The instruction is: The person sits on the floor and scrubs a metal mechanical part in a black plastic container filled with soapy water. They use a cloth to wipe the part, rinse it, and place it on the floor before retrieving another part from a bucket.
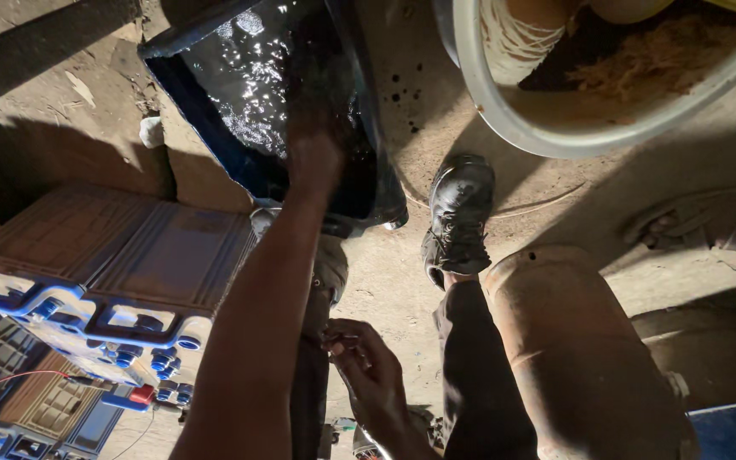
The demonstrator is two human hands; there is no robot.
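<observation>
In the head view, my left arm extended forward and my left hand reached into the dark blue plastic container of black, glistening liquid. The hand lay in deep shadow at the liquid surface; I could not tell how far it was open or whether it held anything. The container stood on the dusty concrete floor, just ahead of my knees.

My right hand hung low, near my left trouser leg, fingers curled loosely inward. Whether they pinched a small item could not be determined.

My black laced boot rested on the floor just right of the container. A rusty brown metal cylinder lay beside my right leg. A white round plastic basin sat at upper right. At left, a brown ribbed battery casing with blue caps adjoined red wires.
</observation>
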